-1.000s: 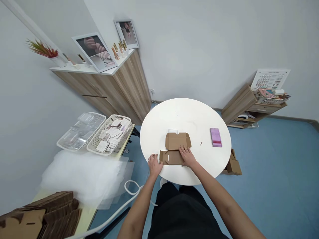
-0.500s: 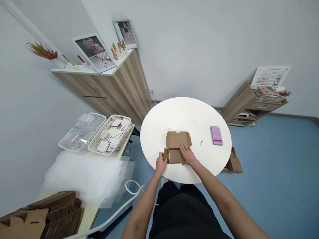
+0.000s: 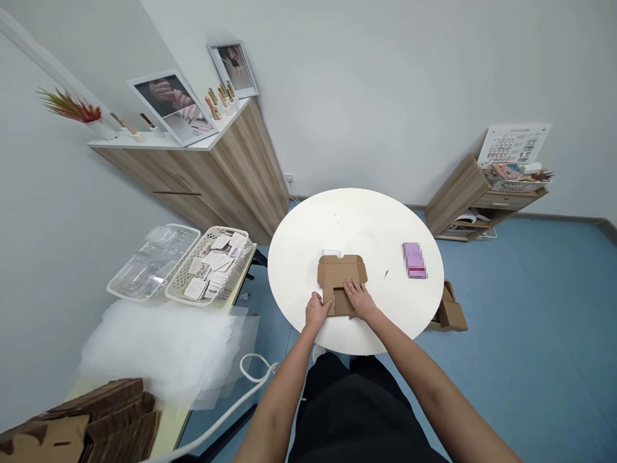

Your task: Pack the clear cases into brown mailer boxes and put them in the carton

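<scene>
L hand (image 3: 317,313), fingers (image 3: 314,298) curled at L edge of kraft cardboard box (image 3: 340,273), pinch unclear; R hand (image 3: 360,303), fingers (image 3: 351,290) spread, pressing folded flap (image 3: 341,303). Box on round white counter (image 3: 308,225), near front edge; pink pack (image 3: 414,260) well to R.

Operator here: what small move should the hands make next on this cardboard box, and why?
Probably fold the box's open lid toward you: the left hand and right hand are on its folded front end, and the lid lies flat beyond them.
</scene>
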Tool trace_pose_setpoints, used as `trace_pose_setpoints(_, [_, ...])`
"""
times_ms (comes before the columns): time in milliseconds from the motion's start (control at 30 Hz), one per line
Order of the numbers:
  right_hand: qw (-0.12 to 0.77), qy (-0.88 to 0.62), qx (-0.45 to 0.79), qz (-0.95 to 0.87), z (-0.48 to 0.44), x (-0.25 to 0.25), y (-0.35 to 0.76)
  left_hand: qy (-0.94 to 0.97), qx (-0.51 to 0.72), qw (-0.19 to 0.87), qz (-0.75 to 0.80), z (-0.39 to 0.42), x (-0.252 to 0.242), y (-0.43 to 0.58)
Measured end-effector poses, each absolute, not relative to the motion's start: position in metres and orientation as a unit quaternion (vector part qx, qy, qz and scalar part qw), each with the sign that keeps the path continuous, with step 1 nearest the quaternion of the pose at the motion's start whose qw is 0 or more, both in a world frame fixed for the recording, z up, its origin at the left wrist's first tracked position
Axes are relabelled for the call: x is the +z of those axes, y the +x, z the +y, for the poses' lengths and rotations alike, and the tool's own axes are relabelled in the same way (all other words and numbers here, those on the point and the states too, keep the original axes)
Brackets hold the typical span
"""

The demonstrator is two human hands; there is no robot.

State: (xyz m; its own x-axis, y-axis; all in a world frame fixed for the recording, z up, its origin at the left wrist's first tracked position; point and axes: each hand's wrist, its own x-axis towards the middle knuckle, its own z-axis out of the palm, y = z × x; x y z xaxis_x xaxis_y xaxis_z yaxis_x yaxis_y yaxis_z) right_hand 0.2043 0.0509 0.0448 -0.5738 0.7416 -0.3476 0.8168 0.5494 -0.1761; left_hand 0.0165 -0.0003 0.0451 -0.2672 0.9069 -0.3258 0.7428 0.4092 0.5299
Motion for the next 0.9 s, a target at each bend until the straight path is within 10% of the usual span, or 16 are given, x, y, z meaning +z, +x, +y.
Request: trace_pose_setpoints(900, [0.097, 0.273, -0.177, 0.941, 0.084, 0.062, 0.156, 0.77, 0.097, 0.139, 0.615, -0.015, 0.043, -0.024])
